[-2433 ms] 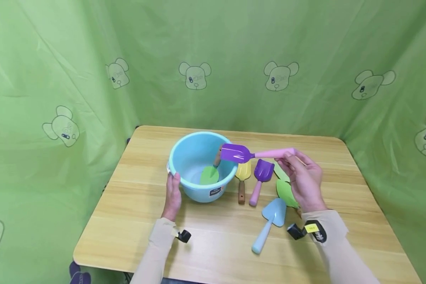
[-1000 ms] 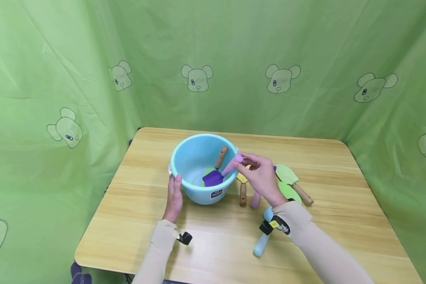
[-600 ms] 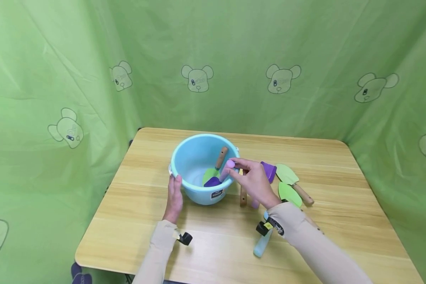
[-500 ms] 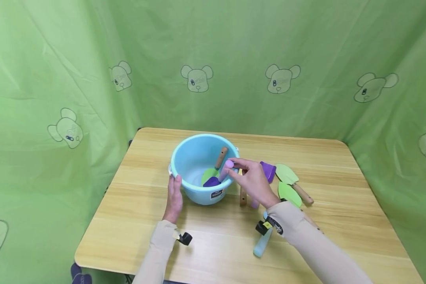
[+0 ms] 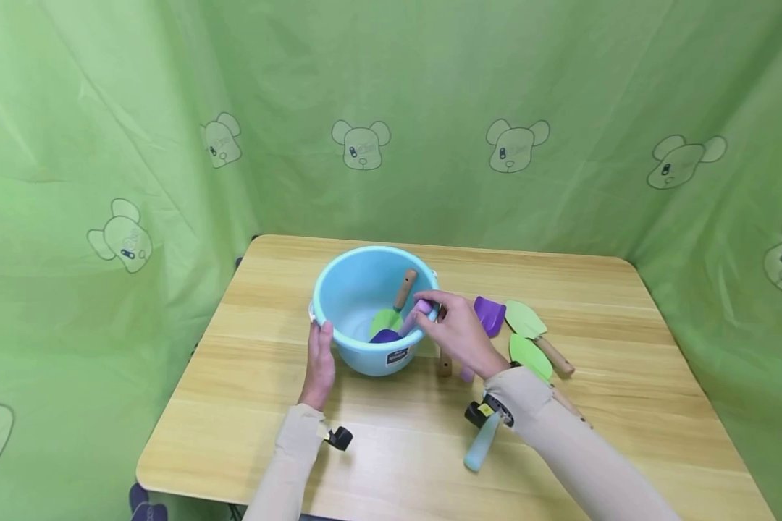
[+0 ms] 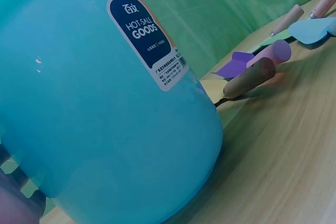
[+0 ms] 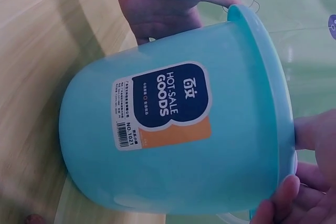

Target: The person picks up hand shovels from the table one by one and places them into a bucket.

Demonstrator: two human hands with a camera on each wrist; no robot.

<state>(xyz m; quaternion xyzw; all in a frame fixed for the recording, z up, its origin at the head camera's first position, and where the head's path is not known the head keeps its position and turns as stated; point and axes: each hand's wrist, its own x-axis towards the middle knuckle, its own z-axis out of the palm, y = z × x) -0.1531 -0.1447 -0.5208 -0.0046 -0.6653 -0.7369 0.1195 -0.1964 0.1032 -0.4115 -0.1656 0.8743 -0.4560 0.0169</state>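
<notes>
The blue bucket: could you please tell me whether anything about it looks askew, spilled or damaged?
Nothing stands out: the blue bucket stands upright on the table, with no crack or spill visible. Inside it are a green trowel and the purple shovel that the right hand holds.

The left arm in a beige fabric sleeve (image 5: 285,459) is extending forward, and the bare left hand (image 5: 318,367) is turning its palm inward, its fingers straight. The right arm in a matching beige sleeve (image 5: 567,438) is slanting forward and leftward, while the bare right hand (image 5: 459,331) is pinching between thumb and bent fingers.
</notes>
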